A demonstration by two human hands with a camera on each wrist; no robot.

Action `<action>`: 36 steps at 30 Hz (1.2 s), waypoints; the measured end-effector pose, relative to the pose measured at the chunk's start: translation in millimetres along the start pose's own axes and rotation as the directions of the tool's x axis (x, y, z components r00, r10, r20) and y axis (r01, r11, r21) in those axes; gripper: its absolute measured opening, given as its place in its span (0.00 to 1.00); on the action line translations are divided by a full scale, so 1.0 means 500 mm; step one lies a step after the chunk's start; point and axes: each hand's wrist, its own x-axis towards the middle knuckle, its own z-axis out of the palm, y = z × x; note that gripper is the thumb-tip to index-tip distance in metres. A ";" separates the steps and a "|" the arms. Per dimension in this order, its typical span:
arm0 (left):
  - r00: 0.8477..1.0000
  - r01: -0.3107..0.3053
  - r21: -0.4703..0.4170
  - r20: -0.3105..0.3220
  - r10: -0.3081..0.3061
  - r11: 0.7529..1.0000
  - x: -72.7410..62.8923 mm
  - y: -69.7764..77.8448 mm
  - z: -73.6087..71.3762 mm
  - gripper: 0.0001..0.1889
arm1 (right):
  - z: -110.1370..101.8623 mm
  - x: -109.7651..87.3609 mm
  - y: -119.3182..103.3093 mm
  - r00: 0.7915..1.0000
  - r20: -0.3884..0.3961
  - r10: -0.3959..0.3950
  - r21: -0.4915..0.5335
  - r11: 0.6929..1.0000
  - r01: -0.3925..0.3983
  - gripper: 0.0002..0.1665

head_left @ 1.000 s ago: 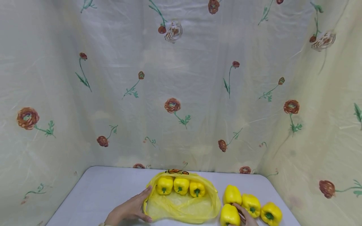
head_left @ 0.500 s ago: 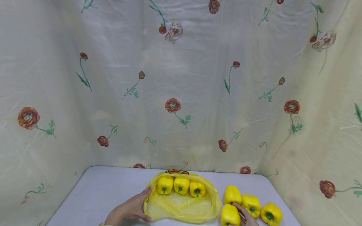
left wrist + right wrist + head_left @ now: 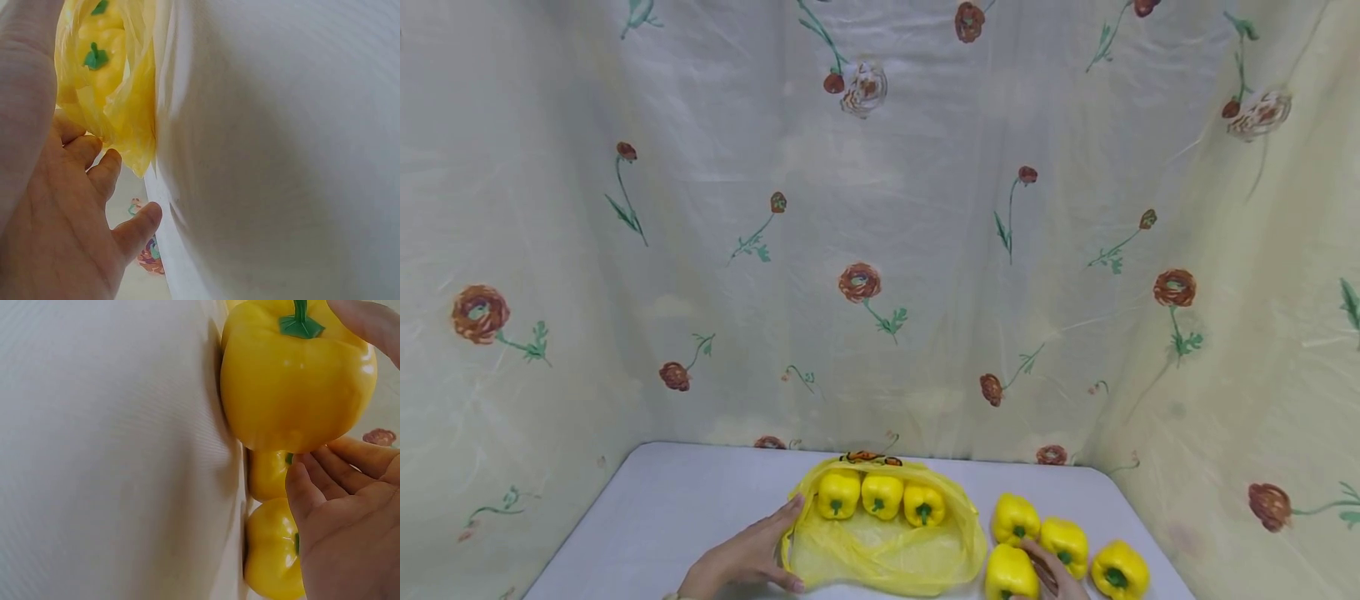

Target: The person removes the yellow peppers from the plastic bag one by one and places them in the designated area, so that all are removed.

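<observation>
My left hand [image 3: 748, 550] is at the left rim of a yellow plastic bag [image 3: 910, 562], thumb spread from the fingers. In the left wrist view its fingertips touch the thin film. The bag lies with its mouth facing me, and inside are three yellow bell peppers, one being the middle pepper [image 3: 882, 497]. At the right, my right hand [image 3: 1054, 573] holds the nearest yellow bell pepper [image 3: 297, 381] between thumb and fingers; this pepper rests on the table. Another bell pepper [image 3: 1016, 517] sits just behind it, close to my fingertips.
Two more yellow bell peppers, one beside my right hand [image 3: 1064, 542] and one farther right [image 3: 1120, 570], lie on the white-covered table [image 3: 700, 483]. A flower-printed curtain [image 3: 917, 358] hangs behind and along both sides.
The pepper behind the held one has turned a little, and its green stem now shows. My hands and the bag stay about where they were.
</observation>
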 end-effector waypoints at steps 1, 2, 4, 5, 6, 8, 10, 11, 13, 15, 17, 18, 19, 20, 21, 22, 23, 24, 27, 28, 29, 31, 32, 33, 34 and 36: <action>1.000 0.001 0.000 0.000 -0.001 1.000 0.000 0.000 0.000 0.62 | -0.001 0.001 -0.001 1.000 -0.004 -0.001 0.001 1.000 0.001 0.54; 1.000 0.002 0.000 -0.002 -0.002 1.000 0.000 0.000 0.000 0.62 | -0.002 0.001 -0.002 1.000 -0.006 0.002 -0.001 1.000 -0.002 0.54; 1.000 -0.002 0.003 -0.003 0.002 1.000 0.000 -0.001 0.000 0.62 | -0.004 -0.001 -0.008 1.000 -0.014 0.020 0.009 1.000 -0.020 0.55; 1.000 -0.006 0.004 -0.003 0.006 1.000 0.000 -0.001 0.001 0.62 | -0.006 -0.003 -0.010 1.000 -0.004 0.014 0.016 1.000 -0.014 0.55; 1.000 -0.008 0.003 -0.003 0.008 1.000 -0.001 -0.002 0.001 0.62 | -0.007 -0.004 -0.013 1.000 -0.003 0.014 0.017 1.000 -0.014 0.55; 1.000 -0.015 0.008 -0.003 0.015 1.000 -0.002 -0.003 0.002 0.62 | -0.008 -0.008 -0.021 1.000 -0.011 0.025 0.013 1.000 -0.025 0.56; 1.000 -0.020 0.009 -0.002 0.020 1.000 -0.002 -0.002 0.002 0.62 | -0.009 -0.011 -0.027 1.000 -0.008 0.021 0.003 1.000 -0.021 0.57; 1.000 -0.019 0.009 -0.002 0.019 1.000 -0.002 -0.003 0.003 0.62 | -0.009 -0.010 -0.029 1.000 -0.006 0.027 -0.004 1.000 -0.027 0.57; 1.000 -0.021 0.010 -0.006 0.021 1.000 -0.003 -0.002 0.002 0.62 | -0.009 -0.009 -0.035 0.999 -0.011 0.038 -0.041 0.998 -0.038 0.58; 1.000 -0.024 0.010 -0.009 0.024 1.000 -0.004 -0.001 0.002 0.63 | -0.009 -0.009 -0.040 0.999 -0.011 0.035 -0.062 0.997 -0.036 0.58; 1.000 -0.025 0.017 -0.013 0.025 1.000 -0.004 -0.001 0.002 0.63 | -0.009 -0.009 -0.046 1.000 -0.015 0.022 -0.085 0.996 -0.023 0.58; 1.000 -0.025 0.019 -0.015 0.025 1.000 -0.005 -0.001 0.002 0.63 | -0.008 -0.010 -0.049 1.000 -0.021 0.016 -0.099 0.995 -0.018 0.57; 1.000 -0.023 0.021 -0.016 0.024 0.999 -0.004 -0.002 0.002 0.63 | -0.008 -0.011 -0.053 1.000 -0.022 0.008 -0.101 0.995 -0.010 0.57; 1.000 -0.021 0.022 -0.015 0.021 1.000 -0.004 -0.002 0.002 0.63 | -0.007 -0.013 -0.057 1.000 -0.026 0.002 -0.103 0.995 -0.005 0.56; 1.000 -0.017 0.023 -0.015 0.017 1.000 -0.003 -0.003 0.002 0.63 | -0.006 -0.015 -0.061 1.000 -0.029 -0.001 -0.110 0.994 -0.002 0.56; 1.000 -0.014 0.024 -0.014 0.015 1.000 -0.003 -0.004 0.003 0.64 | -0.005 -0.016 -0.065 1.000 -0.029 -0.003 -0.109 0.994 0.000 0.55; 1.000 -0.012 0.024 -0.013 0.013 1.000 -0.002 -0.004 0.003 0.63 | -0.004 -0.018 -0.070 1.000 -0.029 -0.003 -0.107 0.994 -0.001 0.55; 1.000 -0.009 0.023 -0.013 0.009 1.000 -0.002 -0.005 0.003 0.64 | -0.003 -0.019 -0.074 1.000 -0.026 -0.004 -0.100 0.995 0.001 0.54; 1.000 -0.002 0.025 -0.011 0.002 1.000 0.000 -0.005 0.005 0.63 | 0.002 -0.021 -0.087 0.999 -0.022 -0.024 -0.087 0.996 0.022 0.52; 1.000 -0.002 0.025 -0.011 0.002 1.000 0.000 -0.005 0.005 0.63 | 0.005 -0.021 -0.091 0.999 -0.022 -0.036 -0.085 0.996 0.034 0.51; 1.000 -0.001 0.024 -0.012 0.001 1.000 0.001 -0.005 0.006 0.63 | 0.007 -0.021 -0.096 0.999 -0.022 -0.047 -0.087 0.995 0.044 0.50; 1.000 -0.001 0.025 -0.015 0.001 1.000 0.002 -0.005 0.007 0.63 | 0.012 -0.022 -0.105 0.998 -0.026 -0.064 -0.094 0.994 0.061 0.50; 1.000 -0.002 0.026 -0.016 0.002 1.000 0.002 -0.005 0.007 0.63 | 0.014 -0.021 -0.109 0.997 -0.027 -0.070 -0.098 0.993 0.067 0.50; 1.000 -0.003 0.030 -0.017 0.003 1.000 0.002 -0.005 0.007 0.63 | 0.017 -0.021 -0.113 0.997 -0.027 -0.073 -0.103 0.992 0.070 0.50; 1.000 -0.005 0.030 -0.018 0.006 1.000 0.002 -0.005 0.007 0.63 | 0.019 -0.021 -0.117 0.997 -0.026 -0.074 -0.103 0.992 0.071 0.50; 1.000 -0.006 0.033 -0.018 0.006 0.999 0.002 -0.005 0.008 0.63 | 0.023 -0.019 -0.124 0.997 -0.022 -0.073 -0.105 0.992 0.071 0.51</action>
